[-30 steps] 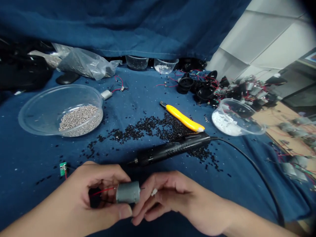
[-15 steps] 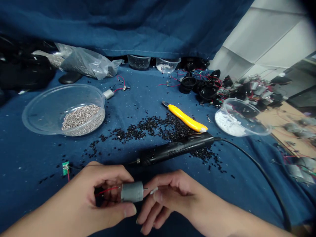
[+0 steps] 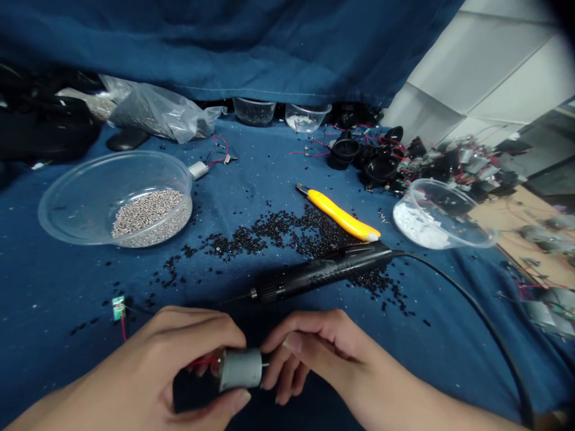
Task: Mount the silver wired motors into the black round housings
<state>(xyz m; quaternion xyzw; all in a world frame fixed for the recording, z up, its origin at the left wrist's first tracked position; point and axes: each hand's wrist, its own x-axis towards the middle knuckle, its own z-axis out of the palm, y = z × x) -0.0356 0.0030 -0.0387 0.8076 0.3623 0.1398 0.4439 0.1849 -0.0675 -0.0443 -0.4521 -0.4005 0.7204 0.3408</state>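
Observation:
My left hand (image 3: 175,365) is closed round a small grey cylindrical motor (image 3: 241,369) with a red wire running back into the palm. My right hand (image 3: 314,353) pinches at the motor's shaft end with its fingertips; what sits between them is hidden. Both hands hover low over the blue cloth (image 3: 54,281) near the front edge. A black corded electric tool (image 3: 321,273) lies just beyond the hands, tip pointing left. A small green circuit board (image 3: 118,308) with a red wire lies left of my left hand.
A clear bowl (image 3: 81,185) of silver pellets stands at the left. Black pellets (image 3: 274,230) are scattered mid-table beside a yellow utility knife (image 3: 339,219). A clear bowl (image 3: 442,224) with white powder, black parts (image 3: 372,161) with wires, and a plastic bag (image 3: 153,114) lie further back.
Both hands with the motor have dropped lower in view and nearer to me. The white piece seen at my right fingertips is now hidden as they close on the shaft end.

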